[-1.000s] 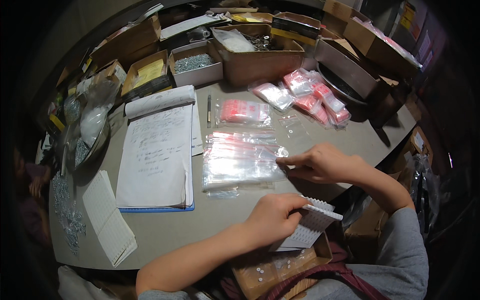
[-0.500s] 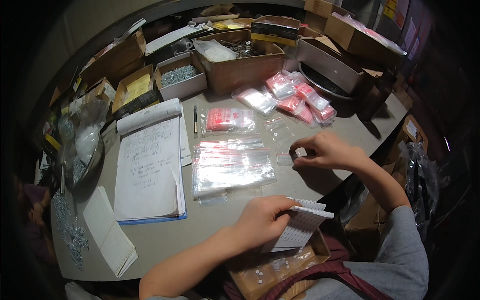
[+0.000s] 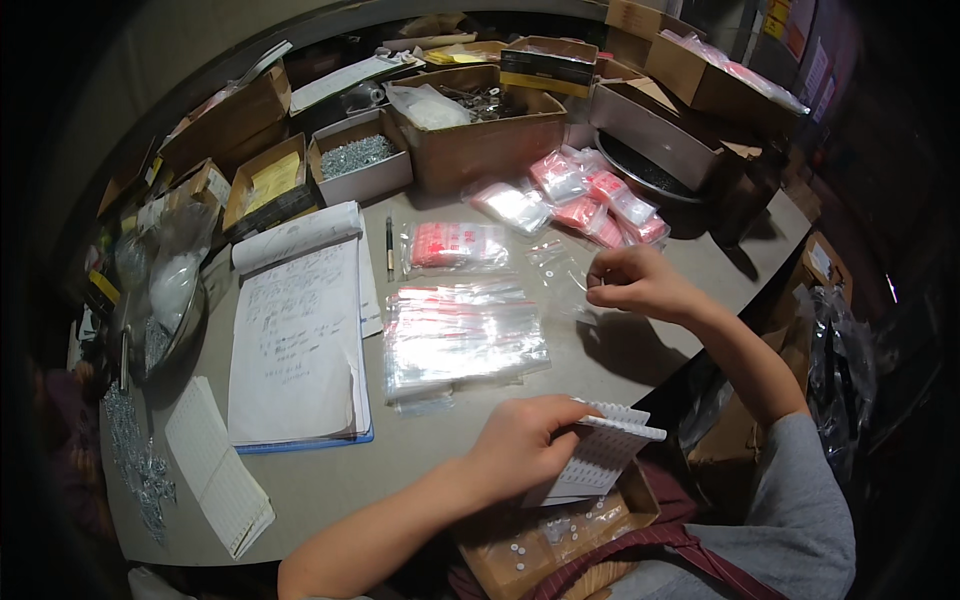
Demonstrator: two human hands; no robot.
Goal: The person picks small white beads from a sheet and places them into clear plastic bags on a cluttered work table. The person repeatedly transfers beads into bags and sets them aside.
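Printed sheets (image 3: 602, 458), thin, white, layered

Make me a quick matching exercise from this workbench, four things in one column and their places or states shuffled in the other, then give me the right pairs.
Things
1. Pen
2. Notepad
3. White box
4. Left hand

Places and states
A. Holding folded white sheets with rows of small marks
B. Lying just to the right of the notepad's upper part
C. Filled with small silvery parts
D. Lying on the table with handwriting on its page

Right pairs: 1-B, 2-D, 3-C, 4-A
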